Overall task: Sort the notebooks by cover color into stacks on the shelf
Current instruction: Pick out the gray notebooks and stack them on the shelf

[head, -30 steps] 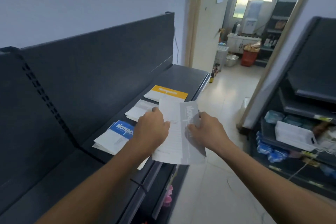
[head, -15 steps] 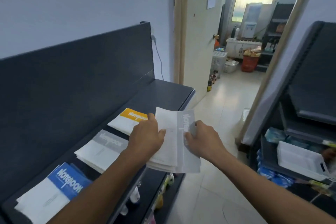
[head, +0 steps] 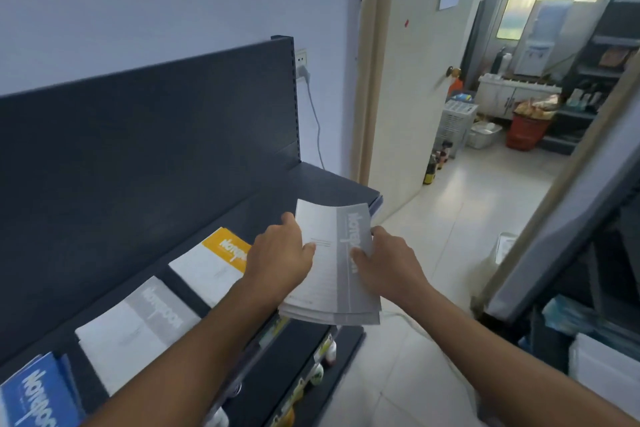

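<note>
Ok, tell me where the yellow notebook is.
Head view, left of centre: the yellow notebook lies on the shelf beyond the shelved grey notebook, beside the left hand.

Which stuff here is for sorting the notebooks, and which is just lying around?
For the job: held notebooks in left hand and right hand; yellow stack, grey stack, blue stack; shelf.
Just lying about: red basket, water dispenser, floor bottles.

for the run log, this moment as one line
hands: left hand and right hand grip held notebooks | top cover: grey | shelf: blue stack, grey stack, yellow stack
</note>
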Action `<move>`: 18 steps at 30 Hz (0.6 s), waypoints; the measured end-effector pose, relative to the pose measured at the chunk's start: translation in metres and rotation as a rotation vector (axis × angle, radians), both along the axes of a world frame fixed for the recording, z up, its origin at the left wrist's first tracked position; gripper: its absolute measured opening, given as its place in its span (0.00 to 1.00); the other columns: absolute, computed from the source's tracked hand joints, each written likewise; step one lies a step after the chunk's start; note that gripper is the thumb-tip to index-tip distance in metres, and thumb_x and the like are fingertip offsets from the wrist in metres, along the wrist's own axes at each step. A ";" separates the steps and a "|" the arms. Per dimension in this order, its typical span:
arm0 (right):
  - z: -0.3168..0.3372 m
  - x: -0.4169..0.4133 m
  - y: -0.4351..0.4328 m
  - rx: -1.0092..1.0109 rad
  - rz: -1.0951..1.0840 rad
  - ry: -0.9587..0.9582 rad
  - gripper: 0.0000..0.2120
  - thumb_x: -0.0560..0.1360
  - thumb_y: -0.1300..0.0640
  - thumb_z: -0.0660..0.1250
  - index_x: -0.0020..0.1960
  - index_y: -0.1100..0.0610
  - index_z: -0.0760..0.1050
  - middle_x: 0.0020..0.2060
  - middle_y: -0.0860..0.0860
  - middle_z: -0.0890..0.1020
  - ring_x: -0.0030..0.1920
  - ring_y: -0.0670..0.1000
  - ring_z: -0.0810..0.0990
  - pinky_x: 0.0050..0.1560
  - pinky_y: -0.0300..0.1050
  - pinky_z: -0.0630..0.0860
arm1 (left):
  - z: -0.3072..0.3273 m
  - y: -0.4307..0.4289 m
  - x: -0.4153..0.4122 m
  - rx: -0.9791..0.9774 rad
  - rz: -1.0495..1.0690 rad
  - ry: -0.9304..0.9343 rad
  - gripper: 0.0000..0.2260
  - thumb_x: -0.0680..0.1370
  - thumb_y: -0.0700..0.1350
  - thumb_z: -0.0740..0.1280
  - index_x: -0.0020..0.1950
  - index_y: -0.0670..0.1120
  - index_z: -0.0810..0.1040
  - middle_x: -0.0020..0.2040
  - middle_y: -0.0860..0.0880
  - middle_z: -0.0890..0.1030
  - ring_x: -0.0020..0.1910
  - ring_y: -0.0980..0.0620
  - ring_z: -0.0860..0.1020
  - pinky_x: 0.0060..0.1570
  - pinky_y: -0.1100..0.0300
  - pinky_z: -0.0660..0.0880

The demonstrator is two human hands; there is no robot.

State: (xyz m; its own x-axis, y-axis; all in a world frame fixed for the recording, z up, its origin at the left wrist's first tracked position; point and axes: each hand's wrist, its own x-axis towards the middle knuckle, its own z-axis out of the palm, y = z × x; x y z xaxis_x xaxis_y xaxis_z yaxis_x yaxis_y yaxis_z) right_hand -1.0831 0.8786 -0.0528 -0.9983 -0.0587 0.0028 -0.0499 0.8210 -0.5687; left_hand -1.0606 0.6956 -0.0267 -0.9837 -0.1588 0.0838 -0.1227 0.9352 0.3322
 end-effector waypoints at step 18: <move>-0.025 -0.181 -0.053 0.041 0.290 -0.047 0.12 0.78 0.48 0.61 0.60 0.48 0.73 0.52 0.47 0.79 0.46 0.51 0.78 0.43 0.48 0.76 | -0.034 -0.028 -0.121 0.064 0.366 -0.047 0.17 0.80 0.53 0.66 0.59 0.45 0.64 0.49 0.46 0.80 0.46 0.44 0.79 0.36 0.55 0.73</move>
